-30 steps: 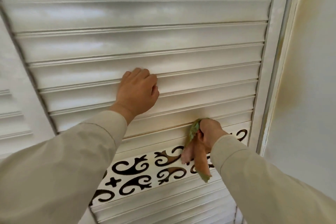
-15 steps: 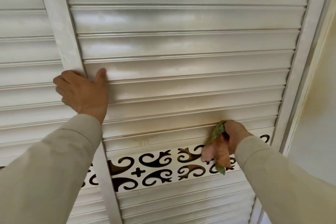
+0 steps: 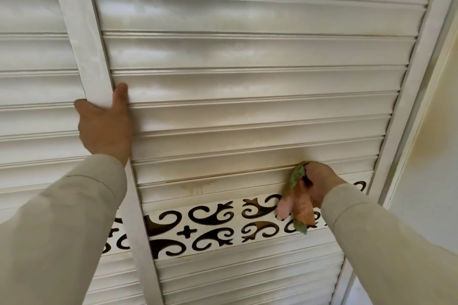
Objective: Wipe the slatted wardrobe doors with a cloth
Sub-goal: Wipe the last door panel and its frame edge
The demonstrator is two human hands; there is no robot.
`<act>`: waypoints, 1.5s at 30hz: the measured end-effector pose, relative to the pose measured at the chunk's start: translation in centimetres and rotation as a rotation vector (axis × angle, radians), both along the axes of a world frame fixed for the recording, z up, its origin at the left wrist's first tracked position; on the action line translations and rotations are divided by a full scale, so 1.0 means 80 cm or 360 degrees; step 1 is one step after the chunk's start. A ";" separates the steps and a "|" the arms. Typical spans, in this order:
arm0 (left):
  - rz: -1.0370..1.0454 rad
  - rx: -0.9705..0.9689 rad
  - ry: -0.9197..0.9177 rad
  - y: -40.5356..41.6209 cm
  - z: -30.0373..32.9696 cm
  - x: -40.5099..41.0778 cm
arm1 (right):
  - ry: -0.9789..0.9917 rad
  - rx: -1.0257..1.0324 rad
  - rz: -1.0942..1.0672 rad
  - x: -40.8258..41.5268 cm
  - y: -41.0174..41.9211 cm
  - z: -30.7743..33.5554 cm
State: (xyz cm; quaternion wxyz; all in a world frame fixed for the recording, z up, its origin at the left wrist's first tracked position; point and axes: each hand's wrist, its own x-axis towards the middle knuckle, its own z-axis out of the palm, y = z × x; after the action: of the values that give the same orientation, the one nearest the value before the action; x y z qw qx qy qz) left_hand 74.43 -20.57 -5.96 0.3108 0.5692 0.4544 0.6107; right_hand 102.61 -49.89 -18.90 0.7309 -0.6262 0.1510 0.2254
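White slatted door point(image 3: 247, 86) fills the view, seen from below at a steep angle, slats running across. Left hand point(image 3: 105, 126) grips the upright stile point(image 3: 86, 44) at the door's left edge: thumb point(image 3: 120, 93) on the slat side, fingers wrapped round the far side and mostly hidden. A second slatted door point(image 3: 29, 77) lies beyond the stile, at left. Right hand point(image 3: 319, 182) sits low on the door, near the right frame point(image 3: 406, 96), fingers curled round a bunched cloth point(image 3: 296, 195). Cloth is green at the top, pink and tan lower down; its upper part is pressed against the edge of a slat, its loose ends hang over the fretwork band point(image 3: 213, 223). That band is white with dark scroll cut-outs and runs across the door below the hand, with more slats under it. The hands are well apart, one at each side of the door. A brownish stain point(image 3: 198, 184) with short drip marks shows on the slat left of the cloth, between the hands, and a thin dark line runs along the slat edge from there toward the cloth. Both sleeves point(image 3: 62, 225) are light beige, reaching to the wrists. Cream wall point(image 3: 436, 156) at far right, with a faint yellowish tinge near the frame.
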 end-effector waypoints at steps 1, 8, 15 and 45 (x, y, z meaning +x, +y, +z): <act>0.0005 0.0004 -0.0004 0.000 0.000 0.001 | -0.0021 0.0063 0.0049 -0.010 0.005 0.002; 0.0122 0.0028 0.0025 0.005 -0.003 0.007 | -0.0085 -0.0008 0.0150 -0.064 0.057 0.004; 0.0095 0.0077 0.0073 0.010 -0.005 0.003 | -0.0037 0.0067 0.0210 -0.091 0.081 0.011; -0.0198 0.0251 0.0183 0.041 -0.014 -0.009 | -0.0314 0.0281 0.0042 -0.232 0.192 0.002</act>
State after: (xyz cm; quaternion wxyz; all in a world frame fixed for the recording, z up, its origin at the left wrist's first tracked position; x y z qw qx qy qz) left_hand 73.73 -17.29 -7.05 0.2755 0.6531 0.3858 0.5905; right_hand 84.04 -34.50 -18.78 0.7916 -0.5804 0.0497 0.1847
